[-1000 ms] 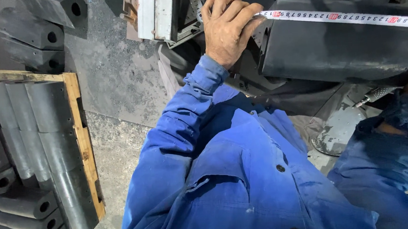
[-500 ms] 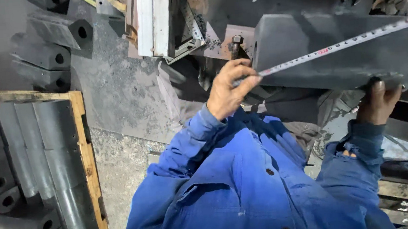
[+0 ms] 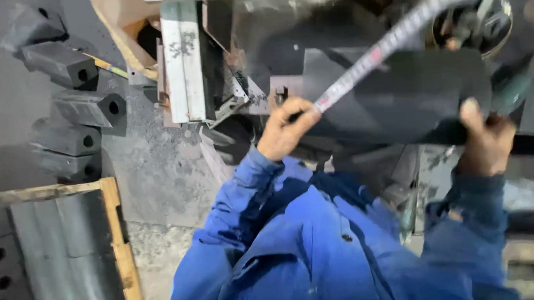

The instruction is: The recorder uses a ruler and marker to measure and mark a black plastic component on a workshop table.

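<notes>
A large dark metal block [image 3: 401,97] lies in front of me, with a white tape measure [image 3: 391,38] stretched slantwise across it from lower left to upper right. My left hand [image 3: 284,133] pinches the tape's lower end at the block's left edge. My right hand [image 3: 483,144] grips the block's lower right corner, thumb up on its face. Both arms are in blue sleeves. The tape's far end runs out of sight at the top right, blurred.
Dark grey blocks with round holes [image 3: 82,109] lie scattered on the floor at left. A wooden-framed pallet [image 3: 120,242] holds more of them at lower left. A pale metal channel [image 3: 182,62] and machine parts stand behind the block.
My view swung, and the tape tilted from nearly level to steeply slanted. The left hand dropped from the block's top edge to its lower left. The right hand came to the lower right corner.
</notes>
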